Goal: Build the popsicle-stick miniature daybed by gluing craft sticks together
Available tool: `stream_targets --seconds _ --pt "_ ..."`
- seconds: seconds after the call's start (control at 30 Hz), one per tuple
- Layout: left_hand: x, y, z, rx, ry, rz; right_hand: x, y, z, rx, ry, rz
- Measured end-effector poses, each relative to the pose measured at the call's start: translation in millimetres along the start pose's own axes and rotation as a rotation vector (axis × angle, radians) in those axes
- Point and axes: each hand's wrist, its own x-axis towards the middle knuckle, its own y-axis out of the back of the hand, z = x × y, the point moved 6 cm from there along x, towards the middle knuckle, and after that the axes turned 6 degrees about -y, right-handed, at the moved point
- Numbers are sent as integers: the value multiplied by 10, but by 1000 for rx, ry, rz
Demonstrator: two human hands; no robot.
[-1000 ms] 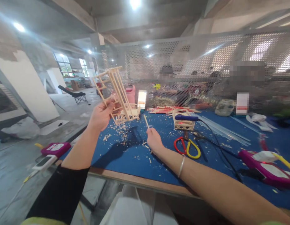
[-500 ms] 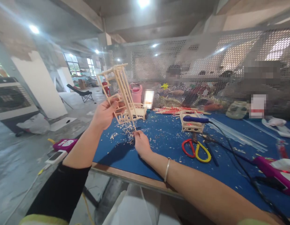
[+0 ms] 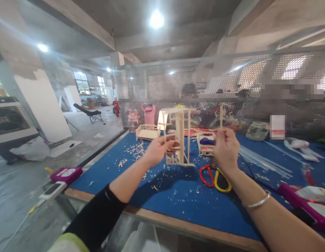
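My left hand [image 3: 158, 151] is closed round one side of a small frame of pale wooden sticks [image 3: 180, 136], held upright above the table. My right hand [image 3: 225, 148] pinches a thin wooden stick [image 3: 221, 115] that points up, apart from the frame. Just left of the right hand, a tool with a blue handle [image 3: 206, 141] lies across a small wooden stick box [image 3: 202, 151]. Below that hand are scissors with one red and one yellow handle [image 3: 223, 189]. A small wooden bench-like piece [image 3: 148, 133] stands beyond my left hand.
Wood chips are scattered over the blue table top [image 3: 104, 175]. Red-tipped sticks [image 3: 193, 131] lie at the back, before a perforated screen [image 3: 152, 78]. Clear plastic strips [image 3: 264, 162] and a purple device [image 3: 298, 203] lie right; another purple device [image 3: 69, 174] sits at the left edge.
The frame has moved right with my left hand and turned more upright. My right hand has risen and moved right, away from the frame, with the stick in it. The camera view has shifted.
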Motion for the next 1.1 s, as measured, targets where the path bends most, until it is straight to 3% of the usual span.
stream_targets --seconds 0.1,0.23,0.43,0.6,0.77,1.0,1.1 --pt "13 -215 -403 -24 103 -93 -59 163 -26 -147 85 42" --pt "-4 -198 -597 21 78 -119 -232 192 -189 -201 238 -36" --pt "-42 -149 -488 25 -38 -99 -375 260 -472 -184 428 -128" --pt "-37 -20 -320 -143 -94 27 -385 191 -420 -197 476 -307" --pt "-46 -22 -275 -139 -88 19 -439 111 -377 -238 502 -327" --pt "-50 -46 -313 -16 -106 52 -484 31 -302 -252 410 -347" --pt "-56 13 -223 57 -228 127 -447 61 -269 -194 306 -360"
